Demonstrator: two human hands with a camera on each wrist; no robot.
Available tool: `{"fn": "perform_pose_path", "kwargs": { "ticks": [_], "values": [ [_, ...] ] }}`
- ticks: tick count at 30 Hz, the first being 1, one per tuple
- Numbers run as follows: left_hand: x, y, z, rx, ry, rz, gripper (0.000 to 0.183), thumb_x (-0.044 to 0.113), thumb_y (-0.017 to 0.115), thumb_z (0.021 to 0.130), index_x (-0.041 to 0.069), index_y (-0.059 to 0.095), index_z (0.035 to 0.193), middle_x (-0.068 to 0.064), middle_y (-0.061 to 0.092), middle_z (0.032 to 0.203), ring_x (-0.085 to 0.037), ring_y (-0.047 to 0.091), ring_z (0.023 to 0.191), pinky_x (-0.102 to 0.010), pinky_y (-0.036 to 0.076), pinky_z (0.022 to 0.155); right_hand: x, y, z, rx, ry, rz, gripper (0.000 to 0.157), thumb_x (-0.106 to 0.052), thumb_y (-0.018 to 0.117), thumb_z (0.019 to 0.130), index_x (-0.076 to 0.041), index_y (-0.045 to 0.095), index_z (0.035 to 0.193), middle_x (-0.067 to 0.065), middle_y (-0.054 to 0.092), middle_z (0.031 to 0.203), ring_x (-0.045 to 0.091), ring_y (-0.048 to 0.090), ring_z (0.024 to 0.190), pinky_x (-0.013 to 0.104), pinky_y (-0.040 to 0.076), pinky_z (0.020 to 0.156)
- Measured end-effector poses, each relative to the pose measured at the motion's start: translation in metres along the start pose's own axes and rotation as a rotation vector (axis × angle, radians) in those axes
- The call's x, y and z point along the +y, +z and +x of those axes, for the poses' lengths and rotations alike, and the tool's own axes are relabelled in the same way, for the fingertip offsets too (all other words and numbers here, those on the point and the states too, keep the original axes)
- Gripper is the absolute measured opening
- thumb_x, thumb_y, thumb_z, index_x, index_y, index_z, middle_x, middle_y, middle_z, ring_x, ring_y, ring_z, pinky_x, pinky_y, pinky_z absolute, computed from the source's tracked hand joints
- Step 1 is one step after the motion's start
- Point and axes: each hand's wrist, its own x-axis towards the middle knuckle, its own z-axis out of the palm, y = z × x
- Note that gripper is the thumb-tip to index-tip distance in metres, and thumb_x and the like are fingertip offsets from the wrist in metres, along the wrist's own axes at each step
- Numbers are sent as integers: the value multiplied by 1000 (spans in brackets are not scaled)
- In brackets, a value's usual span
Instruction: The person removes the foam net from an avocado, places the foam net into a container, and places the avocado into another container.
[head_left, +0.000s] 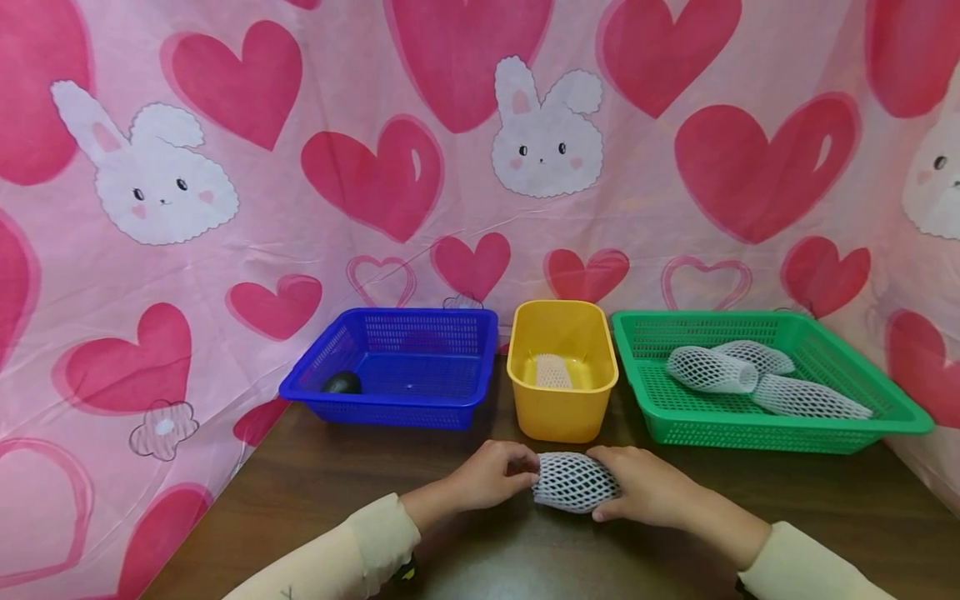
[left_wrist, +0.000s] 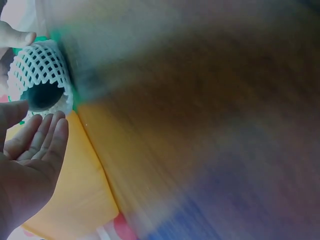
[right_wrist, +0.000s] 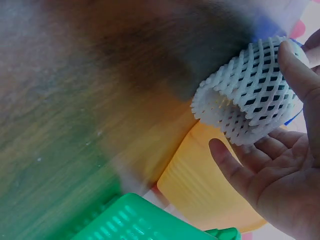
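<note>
A white foam fruit net with a dark, smooth, rounded fruit inside is held low over the table, in front of the yellow bin. My right hand grips its right part, thumb on one side and fingers on the other. In the right wrist view, the near end of the net gapes hollow beyond the fruit. My left hand is at the other end, with its fairly straight fingers and thumb right at the rim. Through that opening, the left wrist view shows the dark fruit.
A blue basket at the left holds one dark rounded fruit. The yellow bin in the middle has a foam net inside. At right, a green basket carries several net-wrapped pieces. A heart-patterned cloth hangs behind.
</note>
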Motion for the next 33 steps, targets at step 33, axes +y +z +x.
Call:
{"fn": "perform_pose_path", "kwargs": {
  "ticks": [33],
  "values": [
    [7,23,16,-49,-90,-331,38,-1,74,81,3,60,116,1,67,103,-4,62,90,-20,50,78,6,6,0,21,-56,-7,63,-38,85,73,-6,59,121,-2,64,109,12,58,91,42,51,83]
  ]
}}
